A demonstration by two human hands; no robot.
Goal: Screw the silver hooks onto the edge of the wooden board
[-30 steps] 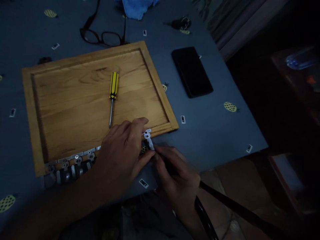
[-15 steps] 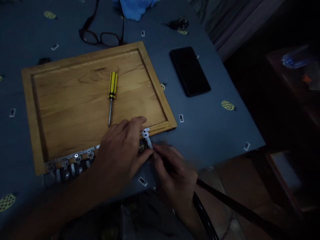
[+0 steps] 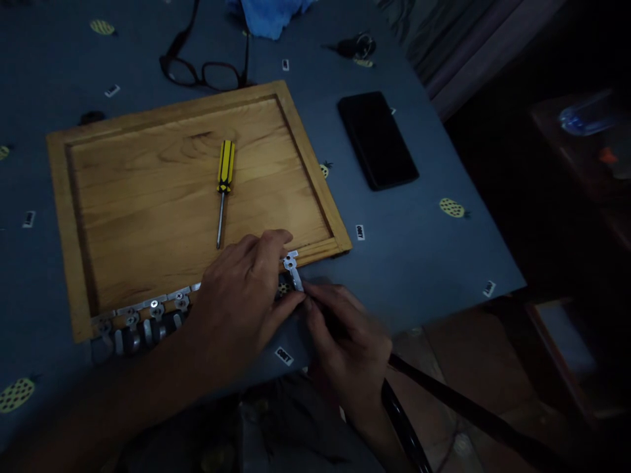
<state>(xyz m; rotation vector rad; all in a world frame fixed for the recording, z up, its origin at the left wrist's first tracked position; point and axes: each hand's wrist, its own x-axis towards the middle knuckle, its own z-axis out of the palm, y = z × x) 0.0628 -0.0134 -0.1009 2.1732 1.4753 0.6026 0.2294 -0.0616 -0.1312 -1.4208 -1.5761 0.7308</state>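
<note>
A wooden tray (image 3: 148, 118) lies on the blue cloth, with a row of metal hooks (image 3: 148, 322) screwed along its near edge. My left hand (image 3: 241, 302) rests over the right part of that row, fingers curled and pressed on it. My right hand (image 3: 345, 341) pinches the rightmost metal hook (image 3: 294, 270) at the tray's near right corner, touching my left thumb. A yellow and black screwdriver (image 3: 224, 184) lies loose inside the tray, beyond both hands.
A black phone (image 3: 377, 139) lies right of the tray. Dark-framed glasses (image 3: 202, 69), a blue cloth (image 3: 269, 14) and a set of keys (image 3: 355, 46) sit at the far side. The table edge (image 3: 444, 315) runs just right of my right hand. A dark strap (image 3: 444, 401) hangs by my wrist.
Both hands stay on the hook row almost unmoved; only the view has shifted slightly.
</note>
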